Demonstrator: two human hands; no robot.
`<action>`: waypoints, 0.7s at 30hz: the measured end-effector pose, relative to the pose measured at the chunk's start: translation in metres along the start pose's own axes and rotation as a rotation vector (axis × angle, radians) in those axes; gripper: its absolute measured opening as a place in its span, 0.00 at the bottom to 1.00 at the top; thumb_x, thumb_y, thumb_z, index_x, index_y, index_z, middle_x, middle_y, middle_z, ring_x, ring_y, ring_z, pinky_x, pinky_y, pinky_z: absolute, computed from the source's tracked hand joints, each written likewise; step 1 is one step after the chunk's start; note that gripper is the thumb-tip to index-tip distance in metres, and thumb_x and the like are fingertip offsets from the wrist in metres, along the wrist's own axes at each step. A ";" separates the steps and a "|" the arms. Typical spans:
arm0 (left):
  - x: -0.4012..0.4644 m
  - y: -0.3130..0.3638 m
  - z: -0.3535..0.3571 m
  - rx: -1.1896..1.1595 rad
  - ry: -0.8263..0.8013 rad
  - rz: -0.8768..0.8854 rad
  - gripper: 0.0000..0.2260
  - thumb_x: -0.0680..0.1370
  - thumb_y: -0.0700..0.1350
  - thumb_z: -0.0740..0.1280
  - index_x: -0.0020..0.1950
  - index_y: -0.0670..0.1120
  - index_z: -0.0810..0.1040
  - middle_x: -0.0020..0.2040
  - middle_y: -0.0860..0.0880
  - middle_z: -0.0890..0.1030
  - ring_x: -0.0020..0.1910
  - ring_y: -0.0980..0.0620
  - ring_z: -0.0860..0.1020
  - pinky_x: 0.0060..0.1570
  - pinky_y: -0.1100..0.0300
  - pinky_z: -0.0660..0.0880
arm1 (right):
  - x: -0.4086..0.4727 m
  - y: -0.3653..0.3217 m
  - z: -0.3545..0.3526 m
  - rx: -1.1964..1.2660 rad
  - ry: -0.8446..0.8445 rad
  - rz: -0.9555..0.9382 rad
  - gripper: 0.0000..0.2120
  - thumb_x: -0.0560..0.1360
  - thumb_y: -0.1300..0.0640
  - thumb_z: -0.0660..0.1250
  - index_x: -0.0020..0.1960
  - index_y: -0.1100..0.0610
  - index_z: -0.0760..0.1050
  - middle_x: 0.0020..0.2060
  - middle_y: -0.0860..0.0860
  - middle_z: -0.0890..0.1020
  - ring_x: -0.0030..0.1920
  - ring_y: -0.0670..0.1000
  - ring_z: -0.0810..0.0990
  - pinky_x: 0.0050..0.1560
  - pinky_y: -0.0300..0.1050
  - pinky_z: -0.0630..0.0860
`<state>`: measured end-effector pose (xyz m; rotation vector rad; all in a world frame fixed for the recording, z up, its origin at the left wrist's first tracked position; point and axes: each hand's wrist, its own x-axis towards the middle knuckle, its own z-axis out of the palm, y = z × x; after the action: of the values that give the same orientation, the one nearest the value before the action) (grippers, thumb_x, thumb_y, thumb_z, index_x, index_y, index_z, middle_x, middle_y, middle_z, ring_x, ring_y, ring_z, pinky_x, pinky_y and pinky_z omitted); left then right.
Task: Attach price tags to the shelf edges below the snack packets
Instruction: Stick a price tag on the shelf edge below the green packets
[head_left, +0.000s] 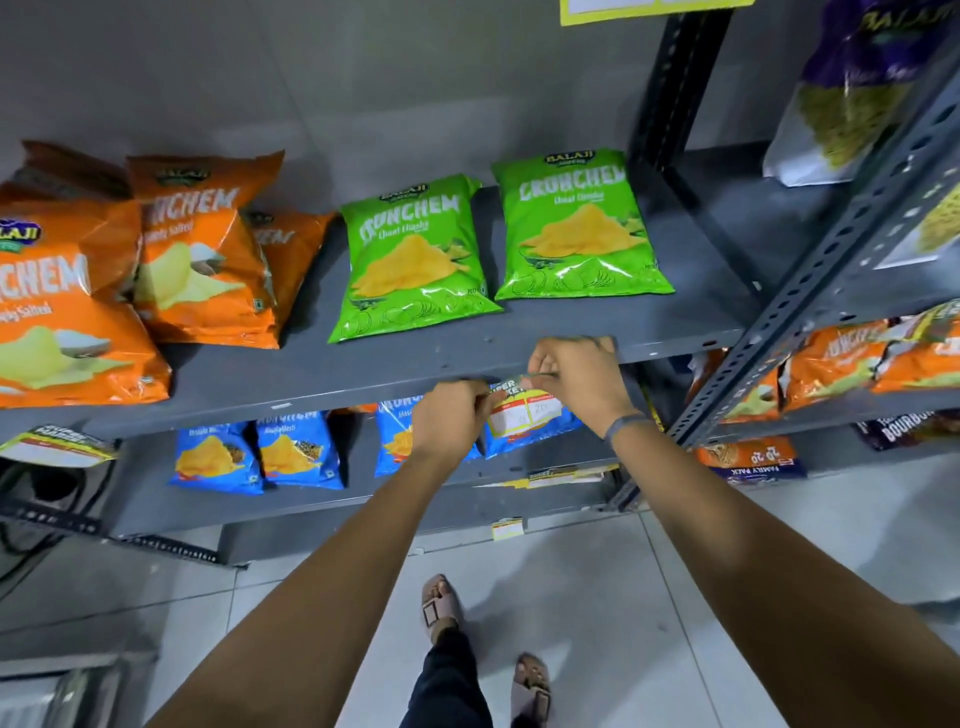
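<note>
Pinching a yellow price tag (524, 408) between them, the left hand (451, 415) and right hand (574, 376) press it to the shelf edge (311, 397) below the green "Balaji Crunchem" packets (498, 249). Uneven pressure could leave it crooked or falling. It reads "20", faintly.

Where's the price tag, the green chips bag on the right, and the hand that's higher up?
price tag (527, 414): head view, its white middle.
right green chips bag (576, 228): head view, the chips picture.
right hand (574, 382): head view, its back.
</note>
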<state>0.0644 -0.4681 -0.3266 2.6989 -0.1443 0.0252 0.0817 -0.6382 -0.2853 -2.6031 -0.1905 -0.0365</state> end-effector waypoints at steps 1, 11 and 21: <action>0.001 0.001 0.002 0.076 -0.010 0.031 0.15 0.78 0.55 0.62 0.42 0.45 0.80 0.39 0.41 0.84 0.44 0.38 0.80 0.36 0.55 0.71 | -0.002 0.003 0.002 -0.064 0.005 -0.036 0.10 0.66 0.48 0.75 0.40 0.53 0.78 0.39 0.50 0.85 0.46 0.52 0.81 0.52 0.48 0.61; 0.015 0.017 0.008 0.369 -0.068 -0.007 0.13 0.79 0.49 0.61 0.45 0.42 0.80 0.47 0.40 0.84 0.48 0.38 0.81 0.43 0.56 0.75 | -0.001 0.002 0.016 -0.539 0.084 -0.147 0.07 0.64 0.54 0.75 0.34 0.54 0.77 0.30 0.50 0.84 0.39 0.55 0.81 0.46 0.43 0.74; 0.018 0.017 0.000 0.372 0.044 0.027 0.18 0.79 0.54 0.59 0.41 0.42 0.80 0.40 0.40 0.84 0.42 0.37 0.82 0.36 0.59 0.65 | 0.005 0.006 0.001 -0.134 0.038 -0.112 0.06 0.70 0.58 0.71 0.40 0.60 0.78 0.39 0.57 0.84 0.44 0.59 0.79 0.51 0.50 0.71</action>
<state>0.0810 -0.4854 -0.3189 3.0642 -0.1784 0.1312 0.0878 -0.6424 -0.2893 -2.7196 -0.3300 -0.1421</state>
